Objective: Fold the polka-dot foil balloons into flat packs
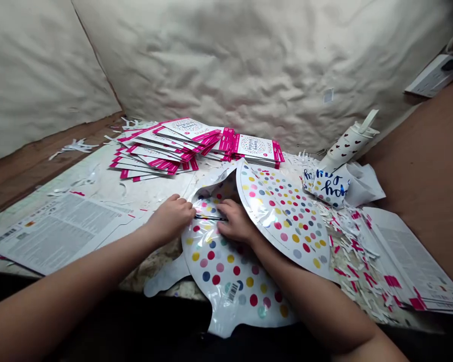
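hands (pixel 172 217) on dotted foil's (pixel 245 274) fold

I make out blue script, seemingly "hap", on the crumpled printed wrap (pixel 326 188) near the tabletop's right edge. The barcode label's (pixel 232 292) digits on the polka-dot foil balloon (pixel 226 266) are illegible to me.

The head camera looks forward and down from above the near edge of the table (pixel 132 197); the left hand (pixel 172 216) and right hand (pixel 234 221) are close, around mid-view; the wrinkled wall (pixel 226 65) faces it beyond, with the brown board (pixel 426 166) slanting along the right.
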The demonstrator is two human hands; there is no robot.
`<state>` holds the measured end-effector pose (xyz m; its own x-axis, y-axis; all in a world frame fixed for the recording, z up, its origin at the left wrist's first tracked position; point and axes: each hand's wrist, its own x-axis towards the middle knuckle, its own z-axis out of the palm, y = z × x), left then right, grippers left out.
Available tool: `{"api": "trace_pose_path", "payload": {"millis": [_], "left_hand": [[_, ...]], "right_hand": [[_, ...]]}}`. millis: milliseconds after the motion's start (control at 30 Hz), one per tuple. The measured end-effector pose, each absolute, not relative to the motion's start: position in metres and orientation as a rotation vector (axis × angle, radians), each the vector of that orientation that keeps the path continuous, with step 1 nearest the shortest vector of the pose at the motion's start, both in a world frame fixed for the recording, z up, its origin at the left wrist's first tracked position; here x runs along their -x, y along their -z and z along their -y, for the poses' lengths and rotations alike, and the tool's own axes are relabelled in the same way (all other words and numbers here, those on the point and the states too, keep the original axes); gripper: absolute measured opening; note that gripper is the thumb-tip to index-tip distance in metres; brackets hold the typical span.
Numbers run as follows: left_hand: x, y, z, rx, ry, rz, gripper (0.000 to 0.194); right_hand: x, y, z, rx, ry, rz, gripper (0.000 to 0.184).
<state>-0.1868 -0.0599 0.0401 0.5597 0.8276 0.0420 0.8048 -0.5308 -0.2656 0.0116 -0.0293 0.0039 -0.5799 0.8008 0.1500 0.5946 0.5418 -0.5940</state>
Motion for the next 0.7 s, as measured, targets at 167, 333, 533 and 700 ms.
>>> {"api": "trace_pose_path", "payload": {"millis": [167,333,533,700], "left_hand": [[0.168,-0.048,0.066,2.513,0.092,1.279,0.026],[0.154,-0.011,0.076,2.838,0.027,1.378,0.060],[0.172,-0.010,0.057,2.753,-0.232,1.890,0.096],[0.172,-0.016,0.054,2.739,-0.262,1.878,0.099]], "right_hand": [[0.016,0.009,0.026,1.303,-0.546,2.272,0.017],[-0.037,-0.021,0.003,1.394,-0.369,1.960,0.021],[-0.192,-0.108,-0.007,1.600,0.232,1.176,0.034],[-0.251,-0.134,0.005,1.347,0.716,1.094,0.036]]}}
